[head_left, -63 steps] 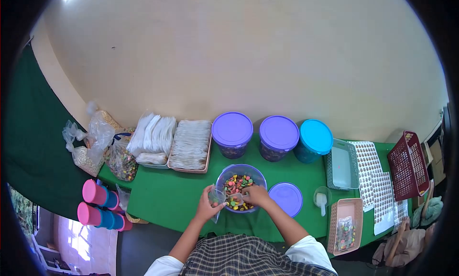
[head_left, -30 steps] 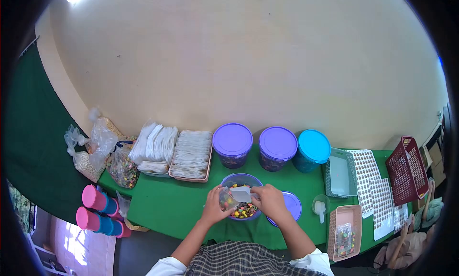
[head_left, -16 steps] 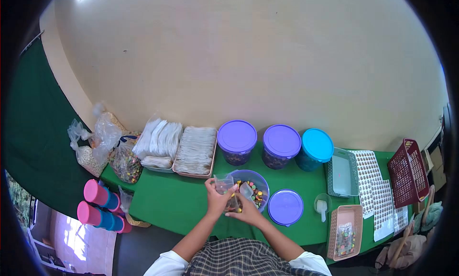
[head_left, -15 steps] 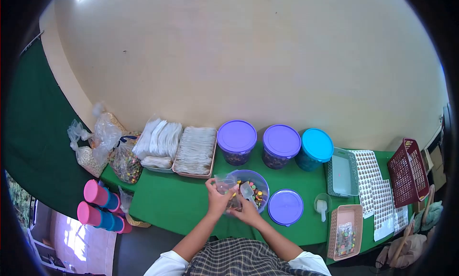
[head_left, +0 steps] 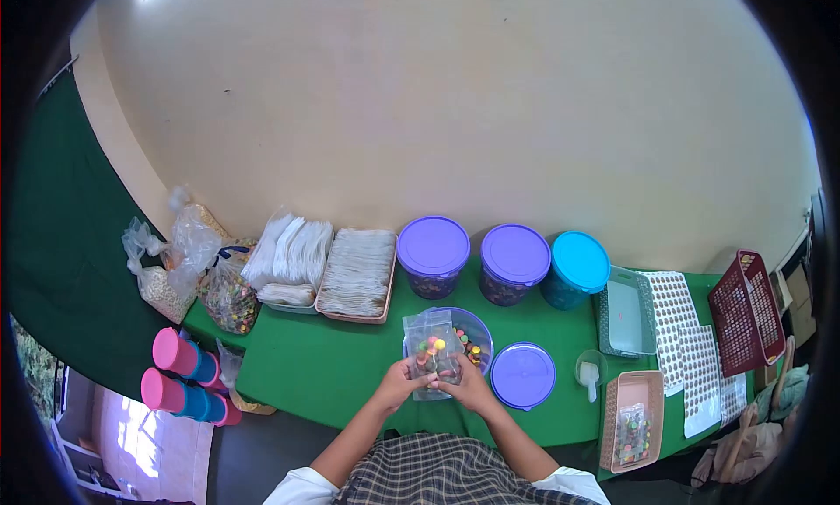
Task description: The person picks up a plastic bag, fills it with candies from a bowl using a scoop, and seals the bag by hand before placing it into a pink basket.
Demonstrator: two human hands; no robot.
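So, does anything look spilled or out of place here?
Nothing clearly stands out. The colourful sweets in the clear pouch and open purple tub look contained, with no visible spill on the green tablecloth. The maroon basket looks tilted, perhaps from lens distortion.

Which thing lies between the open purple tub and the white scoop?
A loose purple lid lies there on the green cloth, as the head view shows.
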